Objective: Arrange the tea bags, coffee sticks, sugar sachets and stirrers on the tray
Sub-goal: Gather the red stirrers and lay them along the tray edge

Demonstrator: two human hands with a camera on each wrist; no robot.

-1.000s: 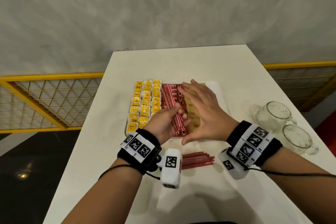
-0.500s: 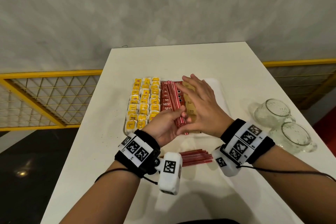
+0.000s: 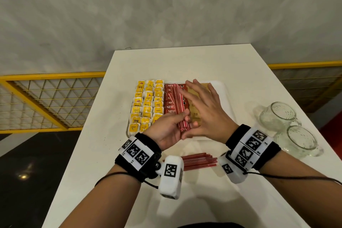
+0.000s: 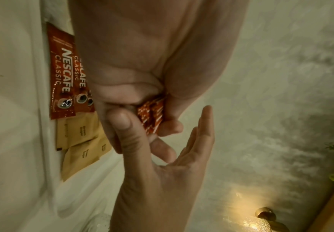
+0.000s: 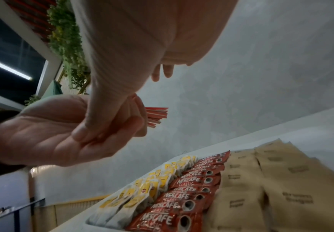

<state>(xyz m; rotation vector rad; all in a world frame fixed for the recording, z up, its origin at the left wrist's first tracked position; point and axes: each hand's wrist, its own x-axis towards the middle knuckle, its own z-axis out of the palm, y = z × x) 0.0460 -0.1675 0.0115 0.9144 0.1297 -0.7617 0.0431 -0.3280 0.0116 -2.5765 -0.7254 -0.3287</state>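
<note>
A white tray (image 3: 227,98) holds yellow tea bags (image 3: 146,106) on the left, red coffee sticks (image 3: 169,107) in the middle and brown sugar sachets (image 3: 196,115) on the right. My left hand (image 3: 171,127) grips the near end of a bundle of red stirrers (image 3: 178,102), held just above the coffee sticks. In the left wrist view the bundle's ends (image 4: 152,117) show between its thumb and fingers. My right hand (image 3: 204,111) is flat beside the bundle over the sachets, fingers straight, its thumb against the bundle's near end.
More red stirrers (image 3: 199,161) lie on the white table between my wrists, in front of the tray. Two glass mugs (image 3: 275,114) (image 3: 298,140) stand at the right edge. A yellow mesh railing (image 3: 46,102) runs beyond the table's left side.
The left hand keeps its hold on the stirrer bundle over the coffee sticks. The right hand's spread fingers have drawn closer together beside the bundle.
</note>
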